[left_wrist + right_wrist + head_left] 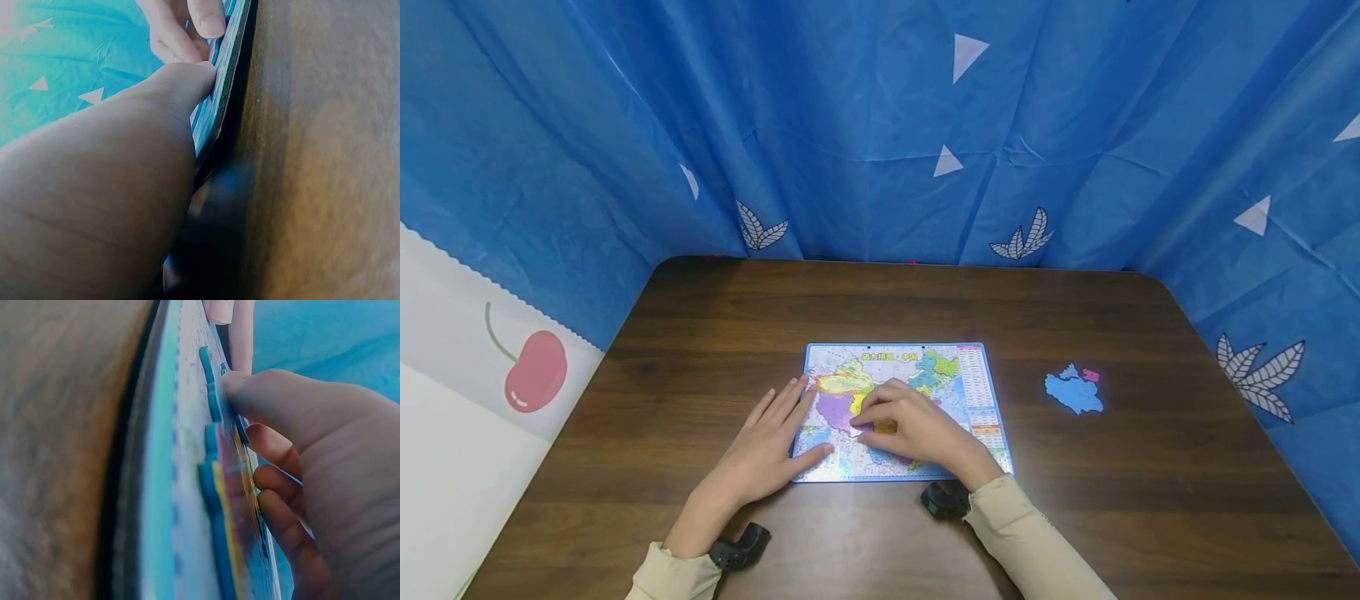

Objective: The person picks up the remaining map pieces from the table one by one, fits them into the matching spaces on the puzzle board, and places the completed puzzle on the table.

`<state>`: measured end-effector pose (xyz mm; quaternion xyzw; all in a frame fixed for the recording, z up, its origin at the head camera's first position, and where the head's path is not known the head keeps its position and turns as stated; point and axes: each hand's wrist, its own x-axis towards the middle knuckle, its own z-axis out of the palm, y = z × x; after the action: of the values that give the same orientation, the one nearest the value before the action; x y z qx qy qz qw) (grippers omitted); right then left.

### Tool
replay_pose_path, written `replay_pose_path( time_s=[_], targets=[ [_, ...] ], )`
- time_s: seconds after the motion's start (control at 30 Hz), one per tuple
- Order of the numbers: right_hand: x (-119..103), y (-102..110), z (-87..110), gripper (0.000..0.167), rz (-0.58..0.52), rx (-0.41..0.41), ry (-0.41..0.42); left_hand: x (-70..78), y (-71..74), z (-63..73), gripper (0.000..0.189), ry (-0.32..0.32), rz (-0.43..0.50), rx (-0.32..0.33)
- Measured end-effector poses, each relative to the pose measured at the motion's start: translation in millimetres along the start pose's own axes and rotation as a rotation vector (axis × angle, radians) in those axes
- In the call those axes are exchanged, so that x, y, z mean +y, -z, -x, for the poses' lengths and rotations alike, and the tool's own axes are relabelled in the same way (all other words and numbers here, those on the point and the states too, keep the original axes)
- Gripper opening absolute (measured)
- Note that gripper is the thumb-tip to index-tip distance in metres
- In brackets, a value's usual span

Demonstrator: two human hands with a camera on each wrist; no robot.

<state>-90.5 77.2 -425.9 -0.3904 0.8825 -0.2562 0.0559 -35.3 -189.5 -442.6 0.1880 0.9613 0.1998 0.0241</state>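
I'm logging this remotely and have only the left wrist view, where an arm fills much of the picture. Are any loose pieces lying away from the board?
Observer: Yes, blue pieces and a pink piece lie on the table, to the right of the map board.

Operator: My view hides the map's colours. What is at its upper left?

Observer: A pale yellow area, just above a large purple area.

Operator: And what is the right hand doing?

Observer: In the head view the right hand seems to pinch a small purple piece, mostly covered by the fingers.
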Motion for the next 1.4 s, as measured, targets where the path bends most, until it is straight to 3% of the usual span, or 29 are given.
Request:
replay_pose_path(
  time_s=[0.57,0.8,1.4],
  targets=[
    [1.5,-0.4,-0.7,0.022,-0.046,0.010,-0.021,0.2,0.9,-0.9,0.092,0.004,-0.006,-0.006],
    [0.3,0.9,-2.1,0.024,-0.022,0.006,0.021,-0.4,1.7,-0.4,0.093,0.001,0.003,-0.002],
    [1.6,-0.6,-2.2,0.020,-0.005,0.000,0.005,0.1,-0.9,-0.6,0.093,0.014,0.004,-0.005]
  ],
)
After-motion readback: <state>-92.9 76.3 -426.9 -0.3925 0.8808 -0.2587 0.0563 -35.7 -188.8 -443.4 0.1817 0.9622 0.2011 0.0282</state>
